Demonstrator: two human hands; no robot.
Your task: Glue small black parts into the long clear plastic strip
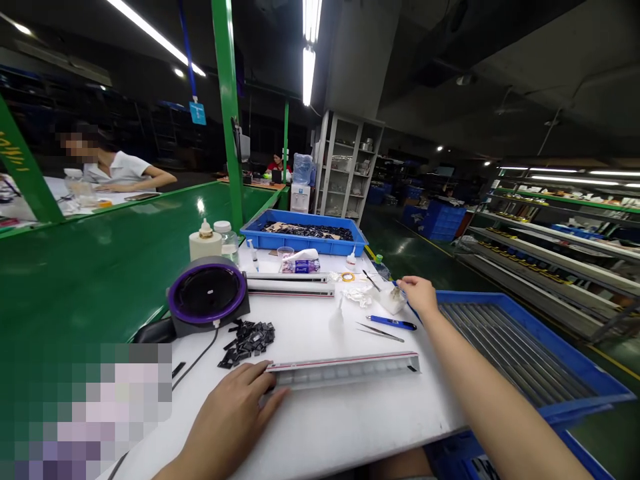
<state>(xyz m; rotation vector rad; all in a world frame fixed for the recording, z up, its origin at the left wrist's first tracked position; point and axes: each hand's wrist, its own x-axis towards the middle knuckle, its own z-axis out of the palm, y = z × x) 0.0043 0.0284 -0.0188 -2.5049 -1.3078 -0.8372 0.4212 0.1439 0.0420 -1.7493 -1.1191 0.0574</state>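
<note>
My left hand (235,403) grips the left end of a long, pale channel strip (345,365), thumb at the near side and fingers over the top. A red line runs along the strip's upper edge, and a small dark piece sits near its right end. At the table's right edge, my right hand (419,293) has its fingertips pinched together over a small white container (393,301); whatever they hold is too small to make out. Between the hands lie tweezers (381,332), a blue pen-like tool (393,323) and a small translucent bottle (337,323).
A pile of small black pieces (249,341) lies beyond my left hand, near a round black fan-like device (209,292). Two more strips (290,291) lie behind. Blue trays stand at the back (305,247) and right (520,353). A person (123,170) sits at the far left.
</note>
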